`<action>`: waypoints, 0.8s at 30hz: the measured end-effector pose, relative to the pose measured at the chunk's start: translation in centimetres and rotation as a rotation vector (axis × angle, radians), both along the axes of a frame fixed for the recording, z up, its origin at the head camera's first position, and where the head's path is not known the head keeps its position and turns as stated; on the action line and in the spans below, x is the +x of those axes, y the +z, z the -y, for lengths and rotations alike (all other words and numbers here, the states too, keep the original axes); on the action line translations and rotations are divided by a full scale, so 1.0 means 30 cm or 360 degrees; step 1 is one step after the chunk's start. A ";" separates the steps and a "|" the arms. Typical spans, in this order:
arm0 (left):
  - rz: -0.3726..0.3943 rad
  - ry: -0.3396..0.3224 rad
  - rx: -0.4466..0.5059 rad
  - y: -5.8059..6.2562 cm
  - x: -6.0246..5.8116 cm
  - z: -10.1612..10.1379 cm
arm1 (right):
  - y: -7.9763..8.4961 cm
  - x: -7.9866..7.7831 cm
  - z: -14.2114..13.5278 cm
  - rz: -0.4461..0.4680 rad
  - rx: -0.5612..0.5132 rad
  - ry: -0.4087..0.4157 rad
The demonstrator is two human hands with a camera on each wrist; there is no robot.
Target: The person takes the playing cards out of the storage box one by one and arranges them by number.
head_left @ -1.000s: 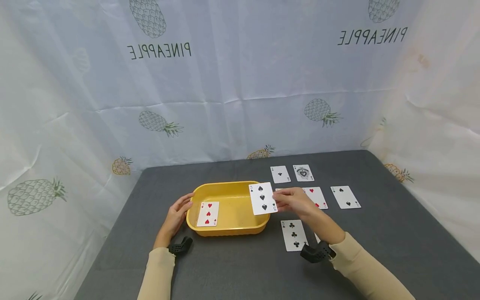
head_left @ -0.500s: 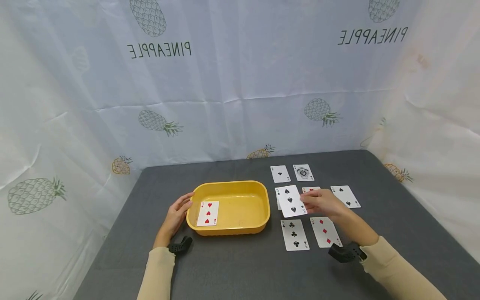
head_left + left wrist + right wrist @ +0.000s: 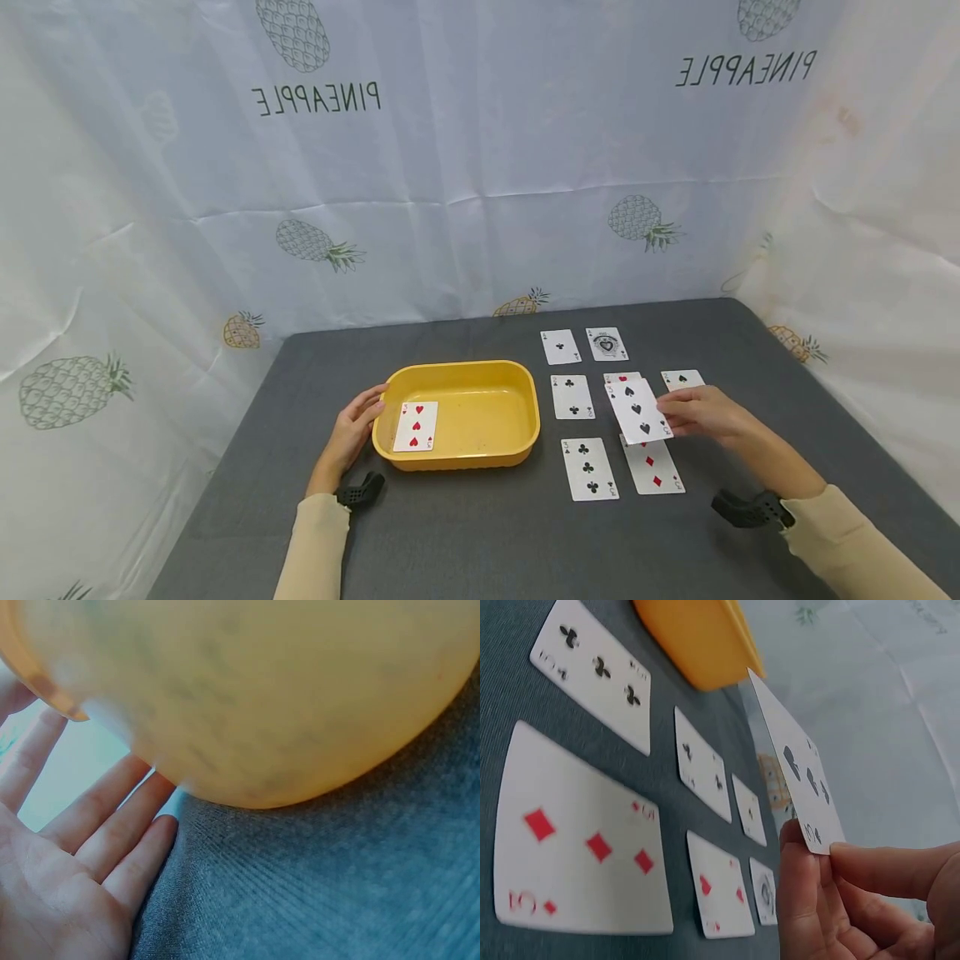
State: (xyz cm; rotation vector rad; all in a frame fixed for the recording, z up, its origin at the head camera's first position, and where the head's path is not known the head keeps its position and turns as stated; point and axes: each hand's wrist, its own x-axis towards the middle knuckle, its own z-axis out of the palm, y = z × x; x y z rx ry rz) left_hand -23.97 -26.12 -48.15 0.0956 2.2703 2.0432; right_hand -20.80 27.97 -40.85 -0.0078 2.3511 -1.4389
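Note:
My right hand (image 3: 708, 417) pinches a three of spades (image 3: 639, 411) by its edge, thumb against fingers. In the head view the card overlaps a two of hearts (image 3: 622, 377) and the top of a three of diamonds (image 3: 657, 479). The right wrist view has the held card tilted, clear of the cards below. My left hand (image 3: 355, 429) is at the left end of a yellow plastic tray (image 3: 456, 461), straight fingers touching its rim and wall. Inside the tray, on its left side, lies a three of hearts (image 3: 416, 427).
A three of clubs (image 3: 589, 471) lies right of the tray, with a two of clubs (image 3: 572, 397) behind it. Farther back are an ace of clubs (image 3: 560, 347) and an ace of spades (image 3: 607, 344). My right hand partly hides another spade card (image 3: 682, 379). A pineapple-print curtain (image 3: 465, 250) surrounds the table.
My right hand has carried the three of spades rightward, from over the tray past the two of clubs to above the two of hearts. The left hand and tray have stayed put.

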 end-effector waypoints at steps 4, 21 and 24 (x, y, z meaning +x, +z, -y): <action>0.0006 0.0008 0.0005 -0.002 0.000 0.001 | -0.008 0.005 -0.045 0.0026 0.0052 -0.0002; 0.0015 0.0021 -0.0001 -0.006 -0.002 0.000 | -0.064 0.025 -0.268 0.0226 0.0023 0.0081; 0.0020 0.0033 0.0002 -0.005 -0.003 0.000 | -0.076 0.031 -0.299 0.0256 0.0023 0.0080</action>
